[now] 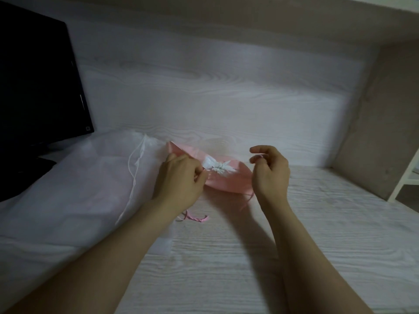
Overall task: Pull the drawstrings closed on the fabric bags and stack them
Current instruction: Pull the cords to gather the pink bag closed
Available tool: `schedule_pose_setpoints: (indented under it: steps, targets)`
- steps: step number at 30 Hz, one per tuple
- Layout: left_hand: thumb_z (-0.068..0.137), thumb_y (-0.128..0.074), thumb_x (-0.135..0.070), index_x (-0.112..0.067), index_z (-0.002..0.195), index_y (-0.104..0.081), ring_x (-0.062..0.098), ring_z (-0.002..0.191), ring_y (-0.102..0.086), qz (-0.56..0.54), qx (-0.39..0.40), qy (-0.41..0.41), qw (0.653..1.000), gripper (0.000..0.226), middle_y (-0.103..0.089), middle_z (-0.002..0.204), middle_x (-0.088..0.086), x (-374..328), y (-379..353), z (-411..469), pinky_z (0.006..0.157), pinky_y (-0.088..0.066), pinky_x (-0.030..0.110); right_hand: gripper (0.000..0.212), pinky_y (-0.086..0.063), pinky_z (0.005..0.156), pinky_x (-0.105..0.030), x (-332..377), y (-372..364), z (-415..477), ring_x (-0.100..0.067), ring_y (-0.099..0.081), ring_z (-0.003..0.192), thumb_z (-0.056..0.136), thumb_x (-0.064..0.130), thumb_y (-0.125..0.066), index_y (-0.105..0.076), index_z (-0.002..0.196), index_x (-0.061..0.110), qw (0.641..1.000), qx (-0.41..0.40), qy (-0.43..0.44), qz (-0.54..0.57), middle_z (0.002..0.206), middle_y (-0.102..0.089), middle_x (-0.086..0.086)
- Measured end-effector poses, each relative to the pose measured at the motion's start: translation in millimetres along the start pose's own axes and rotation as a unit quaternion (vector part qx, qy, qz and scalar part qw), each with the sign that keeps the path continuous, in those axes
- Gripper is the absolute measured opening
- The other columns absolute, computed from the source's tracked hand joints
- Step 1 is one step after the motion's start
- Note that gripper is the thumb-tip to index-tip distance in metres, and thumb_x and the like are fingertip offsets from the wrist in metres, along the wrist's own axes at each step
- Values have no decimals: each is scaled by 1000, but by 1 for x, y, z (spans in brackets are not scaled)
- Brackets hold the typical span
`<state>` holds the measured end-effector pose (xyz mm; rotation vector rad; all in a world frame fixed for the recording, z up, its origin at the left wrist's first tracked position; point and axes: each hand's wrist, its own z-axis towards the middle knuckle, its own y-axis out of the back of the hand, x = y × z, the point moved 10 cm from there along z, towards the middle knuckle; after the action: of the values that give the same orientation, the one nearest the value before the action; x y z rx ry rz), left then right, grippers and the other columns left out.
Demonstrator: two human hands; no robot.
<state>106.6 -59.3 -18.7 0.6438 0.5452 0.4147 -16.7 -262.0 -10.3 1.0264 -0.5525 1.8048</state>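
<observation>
Left grip pinches the pink bag at its left mouth edge. Right grip pinches the drawstring at the right. Bag lies mid-tabletop, just right of the white sheer bag. Judged light, limp and prone to bunching, so hold the cords, not the cloth.

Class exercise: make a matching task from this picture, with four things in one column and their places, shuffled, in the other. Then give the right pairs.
Things
1 pink bag
2 white sheer bag
3 black screen
4 loose pink drawstring end

Places
A upright at the far left of the desk
B on the desk, on the near side of the left hand
C between the left hand and the right hand
D lying left of the pink bag

Pairs: 1-C, 2-D, 3-A, 4-B
</observation>
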Motion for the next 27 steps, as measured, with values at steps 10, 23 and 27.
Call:
schedule_pose_setpoints:
  steps: [10, 23, 27]
  targets:
    - [95, -62, -35, -26, 85, -73, 24, 77, -69, -48, 30, 25, 998, 18, -71, 72, -10, -8, 4, -6, 71, -59, 39, 14, -38, 84, -40, 50, -17, -23, -24, -53, 96, 79, 35, -61, -67, 89, 25, 936, 8, 265, -232, 92, -56, 4]
    - [91, -74, -29, -31, 82, -80, 18, 70, -64, -65, -14, 18, 998, 10, -64, 67, -10, -9, 21, -1, 80, -57, 32, 29, -42, 59, -36, 39, -42, -26, -34, -58, 63, 65, 2, -65, -63, 88, 17, 885, 65, 272, -373, 78, -65, -3]
    - [95, -71, -26, -28, 82, -80, 10, 52, -64, -93, 38, 50, 994, 16, -62, 48, -9, -8, 16, -1, 67, -59, 31, 29, -49, 64, -43, 32, -37, -21, -37, -57, 68, 71, 3, -64, -61, 97, 14, 901, 52, 239, -359, 89, -62, -7]
